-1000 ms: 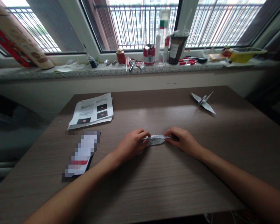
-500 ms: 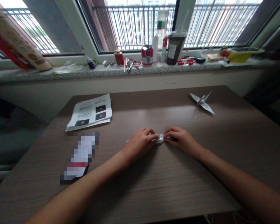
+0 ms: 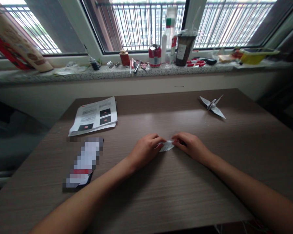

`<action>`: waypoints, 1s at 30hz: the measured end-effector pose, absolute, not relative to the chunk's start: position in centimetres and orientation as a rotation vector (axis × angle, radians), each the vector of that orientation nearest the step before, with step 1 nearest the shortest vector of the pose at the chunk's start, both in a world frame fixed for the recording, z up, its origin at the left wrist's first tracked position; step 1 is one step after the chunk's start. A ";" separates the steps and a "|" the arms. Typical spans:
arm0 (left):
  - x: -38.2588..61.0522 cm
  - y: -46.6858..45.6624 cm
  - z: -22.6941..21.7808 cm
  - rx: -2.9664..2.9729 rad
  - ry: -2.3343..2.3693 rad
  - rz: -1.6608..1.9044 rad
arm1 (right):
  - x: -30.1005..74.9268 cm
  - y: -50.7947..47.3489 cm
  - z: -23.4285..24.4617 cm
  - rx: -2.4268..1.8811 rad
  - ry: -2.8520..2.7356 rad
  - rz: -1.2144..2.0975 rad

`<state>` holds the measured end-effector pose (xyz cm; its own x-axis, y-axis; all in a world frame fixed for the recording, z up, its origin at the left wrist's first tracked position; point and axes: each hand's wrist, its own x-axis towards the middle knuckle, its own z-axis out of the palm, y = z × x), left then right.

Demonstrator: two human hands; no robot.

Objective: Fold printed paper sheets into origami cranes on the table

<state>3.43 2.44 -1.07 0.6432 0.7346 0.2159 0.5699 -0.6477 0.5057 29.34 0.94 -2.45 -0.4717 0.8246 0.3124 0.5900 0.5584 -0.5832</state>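
folded paper: long axis left-right | left hand: pinching its left end | right hand: pinching its right end

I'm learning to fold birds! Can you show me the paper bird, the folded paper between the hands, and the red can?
Paper bird (image 3: 212, 104): head view, on its body between the wings.
Folded paper (image 3: 167, 146): head view, on its uncovered middle.
Red can (image 3: 155, 56): head view, on its side.

Red can, dark cup, speckled sill
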 end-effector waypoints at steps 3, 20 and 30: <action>3.3 2.5 -1.0 2.409 1.032 0.600 | 29.4 1.1 -2.6 -1.116 -2.240 0.539; 3.1 2.9 0.2 2.142 1.003 0.596 | 29.4 1.1 -1.8 -1.129 -2.134 0.738; 3.2 2.9 1.0 1.916 0.953 0.584 | 29.4 1.0 -0.9 -1.191 -2.002 0.872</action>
<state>3.16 2.95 0.98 0.5927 0.8051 0.0221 0.3852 -0.3075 0.8701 29.35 1.01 -0.90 -0.3820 0.9046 0.1890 0.4778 0.3684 -0.7975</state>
